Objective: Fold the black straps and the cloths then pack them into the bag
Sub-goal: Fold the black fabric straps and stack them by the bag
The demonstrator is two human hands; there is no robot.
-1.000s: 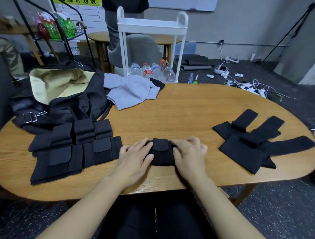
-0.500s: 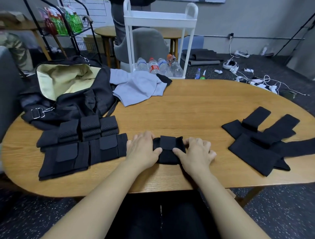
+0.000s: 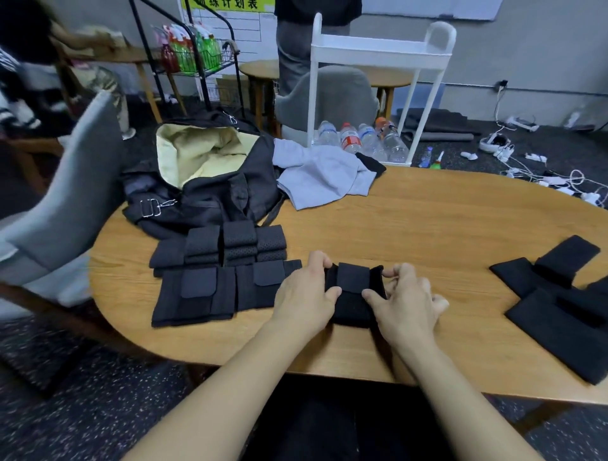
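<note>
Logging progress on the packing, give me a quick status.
Left hand and right hand both grip folded black strap. Open black bag waiting beyond folded pile. Nothing blocking.

Legible text: a yellow-green sign on the back wall, above a gridded white chart, carries black Chinese characters, "练计划表", with the first character cut off. The red label on one water bottle is too small to read.
</note>
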